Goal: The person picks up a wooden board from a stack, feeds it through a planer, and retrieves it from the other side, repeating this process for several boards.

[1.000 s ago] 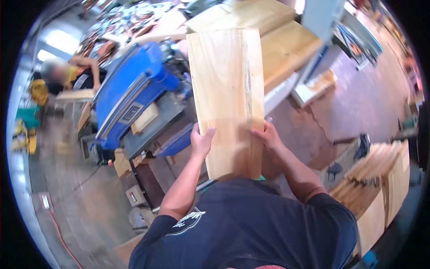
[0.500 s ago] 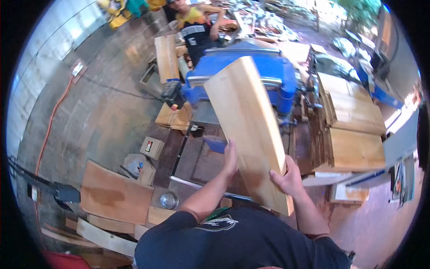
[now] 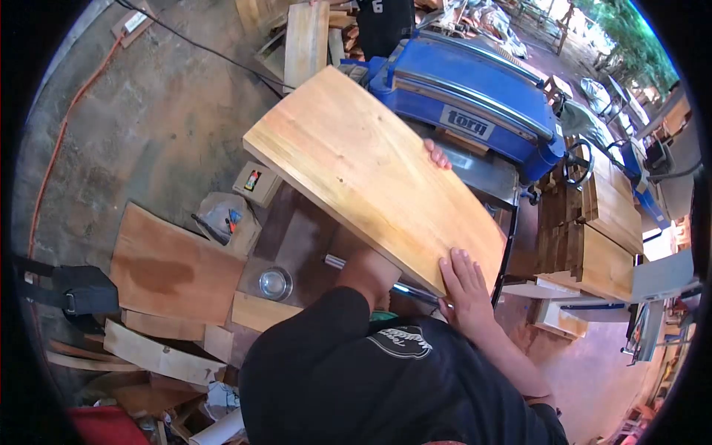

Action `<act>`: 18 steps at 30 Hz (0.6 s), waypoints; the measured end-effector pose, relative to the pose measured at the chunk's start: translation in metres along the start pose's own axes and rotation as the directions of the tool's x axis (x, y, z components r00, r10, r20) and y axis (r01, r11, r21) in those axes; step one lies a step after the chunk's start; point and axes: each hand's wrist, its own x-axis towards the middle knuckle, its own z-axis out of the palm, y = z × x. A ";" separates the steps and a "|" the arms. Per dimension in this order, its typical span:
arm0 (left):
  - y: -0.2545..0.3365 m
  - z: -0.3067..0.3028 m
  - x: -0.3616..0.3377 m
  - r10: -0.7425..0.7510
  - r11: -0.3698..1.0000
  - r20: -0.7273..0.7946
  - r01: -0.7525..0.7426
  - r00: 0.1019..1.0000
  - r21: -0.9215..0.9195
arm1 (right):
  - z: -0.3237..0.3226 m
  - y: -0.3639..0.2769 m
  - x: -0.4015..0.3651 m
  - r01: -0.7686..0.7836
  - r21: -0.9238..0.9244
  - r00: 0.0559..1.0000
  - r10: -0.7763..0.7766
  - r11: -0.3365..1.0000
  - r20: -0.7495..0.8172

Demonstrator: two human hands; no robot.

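A thick wooden board (image 3: 371, 170) lies slantwise in front of me, its broad face up, raised above the floor. My left forearm passes beneath it, and the fingertips of my left hand (image 3: 437, 154) curl over the far edge; the palm is hidden under the wood. Near the right end, my right hand (image 3: 469, 289) grips the near edge, with fingers laid across the top face and the thumb at the side. Just beyond the board is a blue planer-like machine (image 3: 475, 89), with a flat metal bed (image 3: 475, 172) on its near side.
Boards are stacked in a pile (image 3: 604, 256) on the right. Another plank (image 3: 306, 44) stands at the back, near a person in dark clothing (image 3: 384, 28). To the left are a brown sheet (image 3: 178, 259), a glass bowl (image 3: 275, 283), a small box (image 3: 256, 184) and an orange cord (image 3: 63, 133).
The board has turned from steep to a flatter slant, its far end swinging left. My left hand has gone underneath to the far edge. The view has shifted, showing more of the machine's front.
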 end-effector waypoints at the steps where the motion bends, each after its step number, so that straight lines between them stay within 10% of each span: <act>1: 0.005 0.003 0.005 -0.009 1.000 0.010 0.009 1.000 0.003 | 0.008 -0.001 0.001 -0.011 -0.031 1.000 0.011 0.999 -0.017; 10: 0.012 0.022 0.012 -0.003 1.000 0.040 0.004 0.999 -0.028 | 0.040 -0.014 0.006 -0.040 -0.095 0.996 0.031 0.995 -0.089; 18: 0.028 0.012 -0.079 0.052 0.998 -0.441 -0.031 0.896 0.055 | 0.026 -0.020 0.008 -0.250 0.205 0.959 0.271 0.946 -0.085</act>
